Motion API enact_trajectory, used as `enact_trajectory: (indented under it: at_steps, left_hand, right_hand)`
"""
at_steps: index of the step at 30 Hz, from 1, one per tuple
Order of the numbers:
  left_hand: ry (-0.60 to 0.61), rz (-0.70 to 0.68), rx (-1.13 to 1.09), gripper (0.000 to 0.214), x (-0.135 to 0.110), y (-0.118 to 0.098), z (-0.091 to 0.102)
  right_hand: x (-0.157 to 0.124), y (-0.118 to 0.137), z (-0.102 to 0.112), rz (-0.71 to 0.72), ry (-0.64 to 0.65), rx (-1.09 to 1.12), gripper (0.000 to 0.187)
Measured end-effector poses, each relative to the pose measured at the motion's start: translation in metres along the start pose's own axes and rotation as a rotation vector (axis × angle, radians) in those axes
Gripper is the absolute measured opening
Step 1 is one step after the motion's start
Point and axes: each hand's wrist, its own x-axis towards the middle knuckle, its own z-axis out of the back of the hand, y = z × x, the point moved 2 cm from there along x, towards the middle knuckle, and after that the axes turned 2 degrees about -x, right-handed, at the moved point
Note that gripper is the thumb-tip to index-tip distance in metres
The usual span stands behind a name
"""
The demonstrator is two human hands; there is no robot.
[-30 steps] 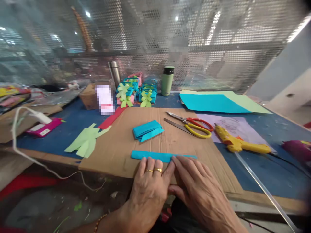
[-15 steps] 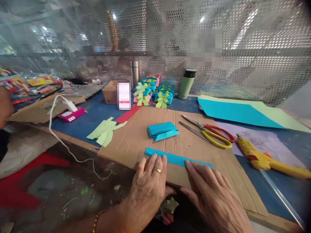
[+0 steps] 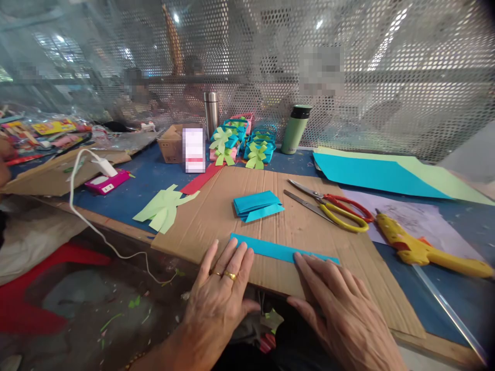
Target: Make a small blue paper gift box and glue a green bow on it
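A long, narrow blue paper strip (image 3: 274, 250) lies near the front edge of a brown cardboard sheet (image 3: 209, 216). My left hand (image 3: 218, 288) rests flat with fingers stretched, its fingertips on the strip's left end. At the strip's right part, my right hand (image 3: 340, 301) lies with extended fingers pressing down on it. Just beyond the strip sits a folded bundle of blue paper (image 3: 257, 205). Scissors (image 3: 328, 206) with red and yellow handles lie with blades apart on the cardboard's right side.
A yellow glue gun (image 3: 421, 250) lies at the right, below blue and green sheets (image 3: 379, 172). Green paper cutouts (image 3: 164, 208) and a red strip (image 3: 203, 178) lie left. Small paper baskets (image 3: 259, 149), a green tumbler (image 3: 296, 130) and a steel flask (image 3: 211, 116) stand behind.
My left hand has slid left along the blue strip to its end, with the fingers spread a little more. My right hand stays in place. The view has shifted slightly.
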Motion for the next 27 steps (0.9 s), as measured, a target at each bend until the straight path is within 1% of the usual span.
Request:
enact_trajectory:
  at_steps: [5, 7, 9, 11, 13, 15, 17, 20, 22, 24, 25, 26, 27]
  left_hand:
    - [0.036, 0.046, 0.07, 0.059, -0.002, 0.024, 0.012]
    - [0.047, 0.057, 0.084, 0.063, 0.0, 0.028, 0.015]
    - [0.046, 0.082, 0.107, 0.078, 0.003, 0.023, 0.014]
    - [0.02, 0.07, 0.124, 0.093, 0.008, 0.012, 0.01]
    - [-0.004, -0.057, 0.085, 0.096, 0.013, -0.004, 0.003]
    - [0.025, -0.196, 0.004, 0.093, 0.018, -0.018, -0.007]
    - [0.044, -0.241, -0.04, 0.084, 0.021, -0.024, -0.014]
    - [0.061, -0.24, -0.047, 0.077, 0.022, -0.024, -0.017]
    - [0.052, -0.254, -0.082, 0.078, 0.023, -0.021, -0.013]
    - [0.056, -0.234, -0.168, 0.078, 0.025, -0.014, -0.008]
    - [0.064, -0.203, -0.22, 0.074, 0.026, -0.008, -0.004]
    - [0.081, -0.157, -0.267, 0.066, 0.028, -0.001, -0.002]
    - [0.09, -0.102, -0.301, 0.052, 0.03, 0.007, 0.001]
  right_hand:
    - [0.001, 0.001, 0.002, 0.004, 0.014, -0.004, 0.055]
    - [0.002, 0.002, 0.002, -0.001, 0.012, -0.011, 0.055]
    - [0.002, 0.004, 0.001, -0.002, 0.002, -0.026, 0.056]
    - [0.001, 0.004, -0.001, -0.001, 0.002, -0.044, 0.056]
    - [-0.001, 0.005, -0.003, -0.004, 0.005, -0.058, 0.057]
    - [-0.004, 0.005, -0.005, -0.005, 0.011, -0.067, 0.056]
    - [-0.005, 0.005, -0.005, 0.002, 0.011, -0.072, 0.055]
    - [-0.008, 0.005, -0.002, 0.007, -0.002, -0.072, 0.053]
    - [-0.009, 0.004, 0.0, -0.004, -0.015, -0.055, 0.052]
    - [-0.009, 0.003, 0.001, -0.02, -0.02, -0.035, 0.053]
    - [-0.009, 0.003, 0.001, -0.028, -0.024, -0.027, 0.054]
    - [-0.009, 0.003, 0.001, -0.036, -0.028, -0.023, 0.055]
    - [-0.009, 0.003, 0.001, -0.042, -0.031, -0.022, 0.055]
